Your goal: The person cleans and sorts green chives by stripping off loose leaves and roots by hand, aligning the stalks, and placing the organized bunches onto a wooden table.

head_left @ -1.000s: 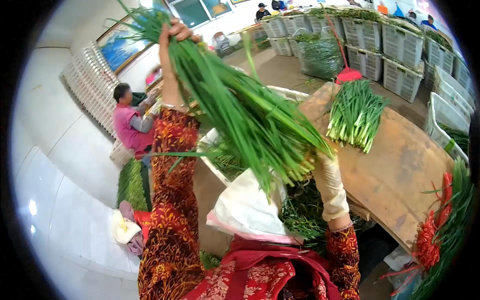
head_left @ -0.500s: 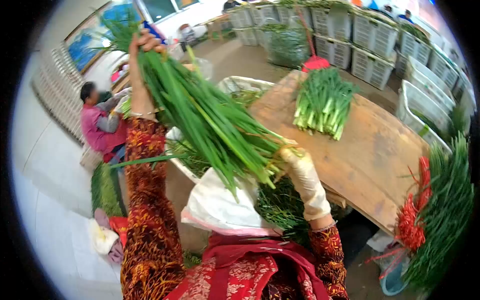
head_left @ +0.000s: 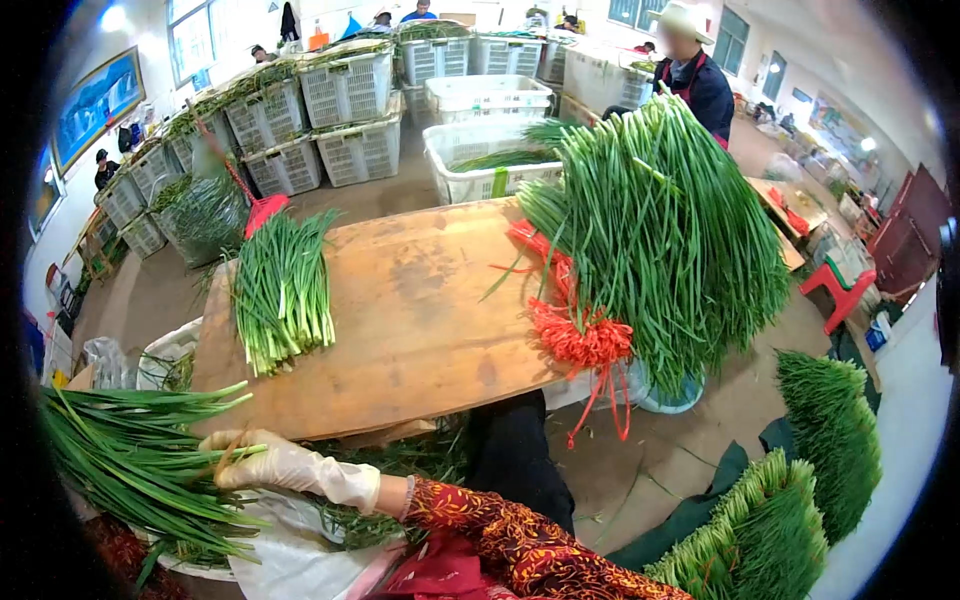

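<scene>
A loose bunch of garlic chives, long green leaves with pale stalk ends, lies across the lower left of the head view. My right hand, in a pale glove, is closed at its stalk ends, with thin dry strands at the fingers. My left hand is out of sight; only a bit of patterned sleeve shows below the bunch. Beyond my right hand, a neat bundle of garlic chives rests on the wooden board. White sheeting lies beneath my right forearm.
A tall chive pile stands at the board's right end, beside red ties. More bundles sit on the floor at lower right. White crates line the back. A person in a hat stands behind the pile.
The view has swung right. The bunch, earlier held up by my left hand, now lies lower at the left. My left hand has gone out of view; my right stays at the stalk ends.
</scene>
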A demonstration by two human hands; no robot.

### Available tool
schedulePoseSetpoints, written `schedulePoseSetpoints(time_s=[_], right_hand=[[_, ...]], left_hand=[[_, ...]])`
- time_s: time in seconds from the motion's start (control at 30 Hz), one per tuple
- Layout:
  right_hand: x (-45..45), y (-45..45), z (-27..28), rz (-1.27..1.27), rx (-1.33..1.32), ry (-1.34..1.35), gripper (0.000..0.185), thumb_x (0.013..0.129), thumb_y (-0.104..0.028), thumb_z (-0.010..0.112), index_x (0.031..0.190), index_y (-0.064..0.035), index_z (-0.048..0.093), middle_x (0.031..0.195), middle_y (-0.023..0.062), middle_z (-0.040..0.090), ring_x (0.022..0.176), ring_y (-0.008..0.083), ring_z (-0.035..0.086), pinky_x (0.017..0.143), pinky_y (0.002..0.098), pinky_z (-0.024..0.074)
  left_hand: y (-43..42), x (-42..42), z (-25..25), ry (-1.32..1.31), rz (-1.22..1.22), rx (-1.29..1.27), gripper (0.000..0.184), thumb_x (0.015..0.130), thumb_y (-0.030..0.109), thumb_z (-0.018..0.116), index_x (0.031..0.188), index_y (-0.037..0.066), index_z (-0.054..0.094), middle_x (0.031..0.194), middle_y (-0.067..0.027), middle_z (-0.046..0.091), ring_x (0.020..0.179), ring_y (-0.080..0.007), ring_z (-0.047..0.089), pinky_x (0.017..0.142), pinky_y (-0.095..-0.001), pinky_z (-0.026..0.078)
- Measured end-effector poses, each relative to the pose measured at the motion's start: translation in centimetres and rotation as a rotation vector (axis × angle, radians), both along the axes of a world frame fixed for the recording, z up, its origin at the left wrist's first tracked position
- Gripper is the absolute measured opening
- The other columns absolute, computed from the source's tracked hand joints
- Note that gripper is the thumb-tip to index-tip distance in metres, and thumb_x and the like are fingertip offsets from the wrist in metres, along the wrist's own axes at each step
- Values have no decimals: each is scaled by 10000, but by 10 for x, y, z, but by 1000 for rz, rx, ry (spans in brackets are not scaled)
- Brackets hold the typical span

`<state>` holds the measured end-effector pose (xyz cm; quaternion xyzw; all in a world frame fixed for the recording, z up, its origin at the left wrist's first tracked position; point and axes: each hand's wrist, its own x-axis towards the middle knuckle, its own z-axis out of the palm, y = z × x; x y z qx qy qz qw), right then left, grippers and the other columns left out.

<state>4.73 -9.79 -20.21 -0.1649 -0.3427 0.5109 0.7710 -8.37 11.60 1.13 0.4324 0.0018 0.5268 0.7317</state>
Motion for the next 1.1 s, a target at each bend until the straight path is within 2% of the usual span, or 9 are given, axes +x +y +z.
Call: schedulePoseSetpoints(time_s=[0.07, 0.13, 0.53, 0.57, 0.6, 0.8, 0.83, 0.97, 1.1], right_hand=[[-1, -10, 6, 23, -37, -59, 334, 739, -133, 666, 1029, -2, 566, 922, 23, 588, 829, 96, 519, 766, 236, 422], [-3, -14, 8, -23, -87, -122, 240, 737, -112, 649, 948, -8, 600, 885, 26, 598, 800, 95, 518, 743, 239, 417], [-13, -14, 2, 48, -153, -259, 278, 816, -203, 575, 1049, -53, 553, 958, 3, 566, 802, 87, 507, 734, 243, 428], [-3, -46, 39, 209, -437, -511, 312, 829, -221, 563, 1095, -60, 537, 1004, 8, 566, 885, 92, 505, 755, 259, 434], [-11, -38, -2, 309, -361, -261, 351, 824, -267, 594, 1104, -59, 549, 871, 6, 572, 802, 84, 503, 743, 256, 429], [-4, -103, -112, -165, -789, -1002, 338, 853, -333, 479, 898, -21, 601, 754, 80, 593, 673, 155, 526, 640, 243, 419], [-6, -108, -113, -133, -1172, -912, 293, 860, -303, 486, 900, -40, 611, 684, 21, 544, 611, 104, 470, 569, 219, 379], [20, -93, -25, -473, -733, -491, 251, 827, -259, 578, 991, -69, 592, 682, -3, 496, 634, 79, 432, 565, 204, 359], [25, -25, 33, -962, -371, -893, 303, 770, -268, 648, 1014, -100, 588, 699, 17, 518, 667, 141, 505, 559, 276, 411]], left_hand=[[-8, 10, -3, -191, -251, -330, 194, 925, 231, 332, 874, 93, 458, 691, 32, 418, 637, -91, 428, 629, -206, 388], [-15, 14, -12, 66, 263, 264, 180, 924, 217, 341, 851, 96, 452, 677, 30, 411, 621, -92, 423, 621, -204, 383], [44, -1, -9, -89, -131, 258, 100, 887, 121, 414, 812, 67, 452, 707, -6, 444, 656, -90, 448, 660, -229, 410], [51, -13, -3, -117, -181, 276, 95, 884, 113, 420, 809, 65, 452, 709, -9, 447, 659, -90, 450, 663, -231, 412], [55, -19, 4, -151, -261, 284, 90, 881, 105, 426, 806, 63, 452, 712, -12, 450, 662, -89, 452, 666, -233, 414], [66, -45, 25, -259, -796, 317, 91, 879, 91, 460, 795, 57, 446, 743, -16, 472, 699, -92, 475, 695, -246, 418], [61, -48, 26, -242, -799, 237, 97, 884, 100, 457, 796, 63, 440, 741, -8, 471, 705, -94, 480, 700, -248, 411], [51, -2, 25, -188, -882, 214, 90, 895, 127, 445, 822, 76, 437, 751, 14, 472, 727, -98, 495, 706, -254, 397], [50, 0, 33, -165, -890, 260, 92, 899, 148, 438, 837, 79, 437, 751, 22, 469, 712, -90, 488, 709, -250, 392]])
